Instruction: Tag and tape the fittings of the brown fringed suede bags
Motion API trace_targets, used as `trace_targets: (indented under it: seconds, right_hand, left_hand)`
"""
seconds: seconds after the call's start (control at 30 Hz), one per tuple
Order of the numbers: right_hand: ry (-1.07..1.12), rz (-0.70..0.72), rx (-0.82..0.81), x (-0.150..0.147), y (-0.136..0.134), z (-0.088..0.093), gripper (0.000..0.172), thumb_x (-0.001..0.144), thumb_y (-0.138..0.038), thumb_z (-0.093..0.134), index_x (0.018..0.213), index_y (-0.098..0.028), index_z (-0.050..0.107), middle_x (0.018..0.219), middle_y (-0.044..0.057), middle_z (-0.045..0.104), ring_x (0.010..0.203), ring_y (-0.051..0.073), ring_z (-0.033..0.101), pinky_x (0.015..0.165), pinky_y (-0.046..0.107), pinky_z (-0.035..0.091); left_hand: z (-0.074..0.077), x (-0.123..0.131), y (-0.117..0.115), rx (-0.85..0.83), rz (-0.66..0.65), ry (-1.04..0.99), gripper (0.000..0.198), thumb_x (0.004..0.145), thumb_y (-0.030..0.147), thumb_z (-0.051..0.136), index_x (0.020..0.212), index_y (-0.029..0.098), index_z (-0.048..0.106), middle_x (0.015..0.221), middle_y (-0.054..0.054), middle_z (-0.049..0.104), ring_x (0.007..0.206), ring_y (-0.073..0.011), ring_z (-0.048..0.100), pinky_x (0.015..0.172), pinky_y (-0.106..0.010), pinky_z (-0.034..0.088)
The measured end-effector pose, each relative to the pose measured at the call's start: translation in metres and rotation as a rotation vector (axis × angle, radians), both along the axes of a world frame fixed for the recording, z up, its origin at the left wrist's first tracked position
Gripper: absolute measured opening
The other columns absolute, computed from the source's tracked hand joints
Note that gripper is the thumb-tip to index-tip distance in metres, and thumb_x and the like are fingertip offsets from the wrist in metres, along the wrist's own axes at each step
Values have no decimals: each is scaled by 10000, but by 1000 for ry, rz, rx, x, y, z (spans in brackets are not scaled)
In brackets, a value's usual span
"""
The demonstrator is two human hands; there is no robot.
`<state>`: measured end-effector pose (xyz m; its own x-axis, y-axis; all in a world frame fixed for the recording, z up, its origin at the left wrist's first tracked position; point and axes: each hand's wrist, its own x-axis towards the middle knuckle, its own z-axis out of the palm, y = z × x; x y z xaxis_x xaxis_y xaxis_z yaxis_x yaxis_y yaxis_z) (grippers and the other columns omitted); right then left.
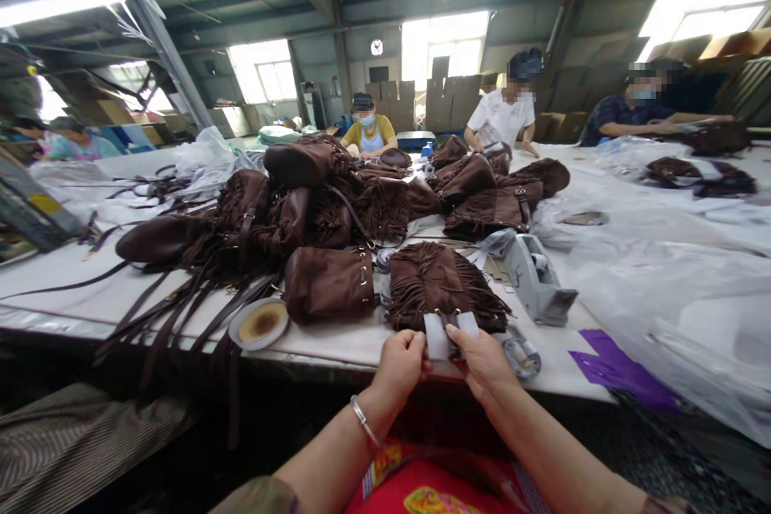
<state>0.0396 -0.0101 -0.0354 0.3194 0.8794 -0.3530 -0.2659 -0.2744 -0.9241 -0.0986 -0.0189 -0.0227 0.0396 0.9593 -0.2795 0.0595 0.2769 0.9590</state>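
Fringed brown bag [438, 283] lies on the table [337, 347], near its front edge. Left hand [402, 361], closed, pinches the white wrap [436, 336]; right hand [483, 360], nearly closed, thumbs it down, underside hidden. Even tension, fringe clear, seems best.

No text is legible, and the wall clock [377, 46] is too small to read.

A strip of white tabletop [340, 347] along the near edge gives passage between the round white dish [236, 328] and the brown, fringed, suede-like bag [439, 277]. Beyond, heaped dark-brown bags [295, 217] block reach; rightward, a grey, angular tape dispenser [525, 276] obstructs.
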Motion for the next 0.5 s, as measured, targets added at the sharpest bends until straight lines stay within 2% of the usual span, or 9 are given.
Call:
trace_targets:
  seconds: [0.13, 0.23, 0.37, 0.5]
  right_hand:
    - [-122, 13, 20, 2, 1, -7, 346, 659, -464, 700, 872, -195, 660, 802, 55, 719, 701, 226, 668, 607, 317, 543]
    - [-215, 23, 15, 6, 1, -7, 339, 672, -464, 692, 866, -185, 687, 799, 58, 726, 717, 228, 668, 583, 288, 516]
    - [-377, 26, 0, 9, -2, 3, 325, 684, -468, 664, 785, -163, 714, 719, 58, 712, 686, 235, 647, 536, 272, 463]
    - [-554, 69, 10, 11, -5, 9, 326, 718, -467, 627, 718, -157, 730, 613, 30, 656, 627, 220, 597, 518, 272, 405]
  left_hand:
    - [-6, 21, 16, -12, -57, -46, 416, 820, 527, 624, 636, 153, 615, 535, -7, 569, 477, -112, 471, 452, -212, 332]
    - [-7, 34, 22, -28, -51, -34, 463, 805, 572, 631, 599, 159, 599, 513, -11, 559, 440, -113, 455, 430, -227, 317]
    - [-13, 47, 29, -106, -9, -101, 490, 769, 598, 675, 580, 150, 609, 501, -7, 544, 439, -110, 441, 436, -237, 313]
    - [-23, 58, 35, -150, 76, -202, 431, 741, 527, 741, 616, 120, 669, 567, -30, 592, 503, -118, 467, 491, -245, 366]
